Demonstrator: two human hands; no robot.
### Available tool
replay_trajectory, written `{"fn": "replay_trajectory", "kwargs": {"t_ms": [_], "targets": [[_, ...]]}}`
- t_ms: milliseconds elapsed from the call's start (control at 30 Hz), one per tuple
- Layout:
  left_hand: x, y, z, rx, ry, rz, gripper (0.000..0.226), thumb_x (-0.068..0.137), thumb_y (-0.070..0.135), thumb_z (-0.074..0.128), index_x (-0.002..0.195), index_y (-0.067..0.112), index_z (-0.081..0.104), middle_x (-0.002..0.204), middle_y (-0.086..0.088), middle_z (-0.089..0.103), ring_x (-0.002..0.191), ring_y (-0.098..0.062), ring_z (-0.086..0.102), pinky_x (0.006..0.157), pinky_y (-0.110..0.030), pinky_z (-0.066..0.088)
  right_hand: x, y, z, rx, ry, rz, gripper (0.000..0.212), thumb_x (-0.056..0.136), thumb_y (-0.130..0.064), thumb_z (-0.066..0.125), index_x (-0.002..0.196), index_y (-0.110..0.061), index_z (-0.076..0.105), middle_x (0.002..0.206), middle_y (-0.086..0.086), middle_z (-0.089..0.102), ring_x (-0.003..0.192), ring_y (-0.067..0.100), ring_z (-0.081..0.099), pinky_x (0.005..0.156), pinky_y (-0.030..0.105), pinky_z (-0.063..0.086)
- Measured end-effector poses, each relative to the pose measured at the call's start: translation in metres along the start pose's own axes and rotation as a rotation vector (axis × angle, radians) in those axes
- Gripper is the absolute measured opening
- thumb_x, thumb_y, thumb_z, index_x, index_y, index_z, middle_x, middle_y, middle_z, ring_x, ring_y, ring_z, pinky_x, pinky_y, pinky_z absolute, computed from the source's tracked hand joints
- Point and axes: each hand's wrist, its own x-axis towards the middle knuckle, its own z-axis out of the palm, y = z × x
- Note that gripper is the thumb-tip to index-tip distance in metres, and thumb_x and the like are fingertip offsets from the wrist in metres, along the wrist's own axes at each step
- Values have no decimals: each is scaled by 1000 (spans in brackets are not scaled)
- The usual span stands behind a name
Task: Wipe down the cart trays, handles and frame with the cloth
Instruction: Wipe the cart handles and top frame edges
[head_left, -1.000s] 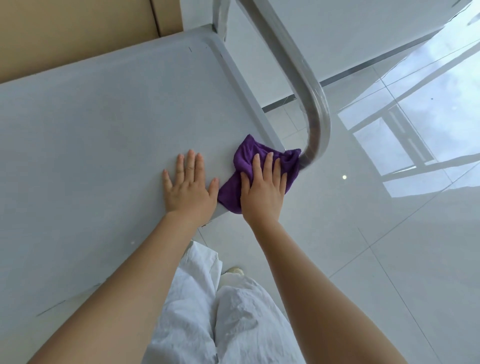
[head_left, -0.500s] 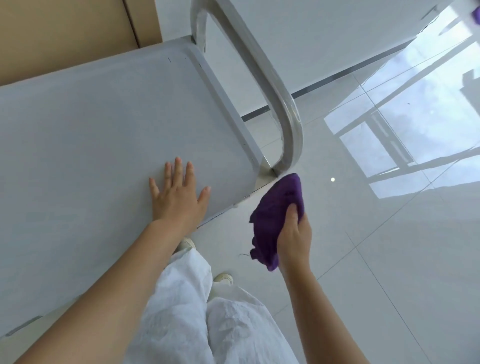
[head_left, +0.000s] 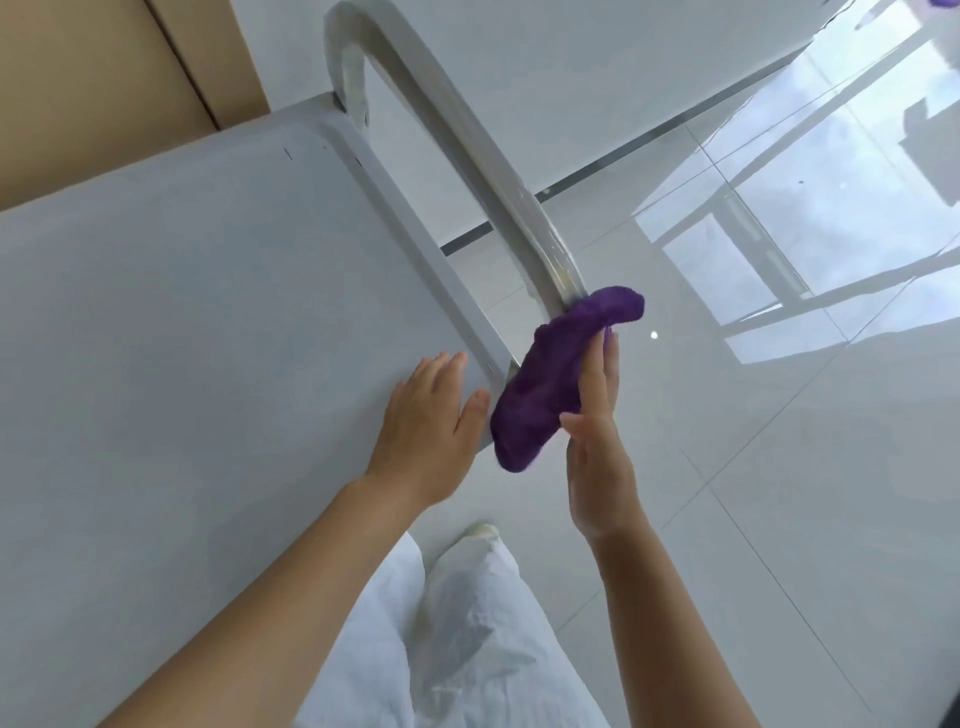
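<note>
In the head view, the only one given, a person stands at the corner of a pale grey flat-topped cart tray (head_left: 208, 322) with a raised rim, above a glossy white tiled floor (head_left: 779, 519) that mirrors a window. The left hand (head_left: 431, 421) lies flat on the tray just inside its near corner, fingers straight and together, holding nothing and apparently steadying the cart. The right hand (head_left: 597, 447) is off the tray's edge and presses a bunched purple microfibre cloth (head_left: 550, 374) sideways against the lower end of the curved pale grey tubular handle (head_left: 467, 156), where the tube comes down to the tray corner. The fingers lie long and nearly straight along the cloth's outer side, with the thumb spread apart below, so it reads as a flat press more than a wrap; whether any fingertip hooks behind the cloth cannot be told. The cloth's top end touches the tube and its lower end hangs past the tray corner. As a judgement, the work is at the handle stage: the tube's upper arc looks not yet reached, and the frame and any lower tray are out of sight, so much remains.
</note>
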Motion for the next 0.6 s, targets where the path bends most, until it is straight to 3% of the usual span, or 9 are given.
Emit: {"fn": "replay_trajectory", "kwargs": {"t_ms": [67, 133, 233, 333, 433, 500, 600], "targets": [[2, 2, 4, -51, 2, 5, 50, 100, 29, 31, 145, 8, 26, 152, -5, 27, 139, -17, 19, 112, -28, 13, 2, 9, -12, -17, -12, 6, 87, 62, -12, 40, 139, -46, 19, 157, -12, 8, 144, 4, 5, 117, 48, 18], [5, 2, 11, -70, 14, 11, 51, 98, 30, 28, 144, 7, 29, 150, -7, 30, 139, -20, 22, 112, -28, 13, 4, 16, -21, -123, 10, -51, 86, 69, -2, 42, 138, -47, 18, 154, -8, 20, 142, 7, 19, 112, 47, 30], [13, 0, 22, -5, 91, 64, 61, 86, 32, 24, 136, 2, 42, 142, -18, 40, 134, -34, 31, 111, -42, 20, 16, 28, -26, -265, 28, -105, 86, 74, -18, 66, 133, -57, 17, 141, -15, 36, 131, 13, 36, 103, 40, 40], [19, 2, 30, 45, 162, 58, 60, 82, 29, 27, 130, 1, 49, 137, -22, 45, 130, -42, 36, 106, -55, 28, 35, 30, -29, -203, 38, -78, 69, 69, -19, 69, 106, -67, 36, 109, -14, 54, 108, 18, 51, 87, 31, 46], [32, 8, 28, 31, 242, -25, 63, 80, 29, 25, 132, 0, 46, 139, -21, 43, 132, -39, 33, 107, -56, 26, 43, 33, -28, -84, 6, -39, 49, 68, -10, 60, 93, -50, 46, 88, -4, 56, 82, 19, 54, 72, 31, 47], [42, 8, 25, 40, 297, -84, 64, 80, 29, 24, 131, -3, 46, 138, -22, 43, 132, -40, 33, 106, -55, 26, 43, 37, -25, 52, -22, -1, 44, 66, -1, 51, 92, -36, 48, 79, -3, 51, 69, 14, 47, 63, 29, 43], [51, 1, 27, 100, 353, -154, 63, 82, 31, 27, 130, -4, 47, 140, -25, 41, 133, -44, 31, 104, -57, 27, 45, 47, -32, 162, -111, 61, 40, 62, 1, 49, 98, -16, 53, 79, 11, 51, 72, 17, 47, 62, 30, 41]]}}
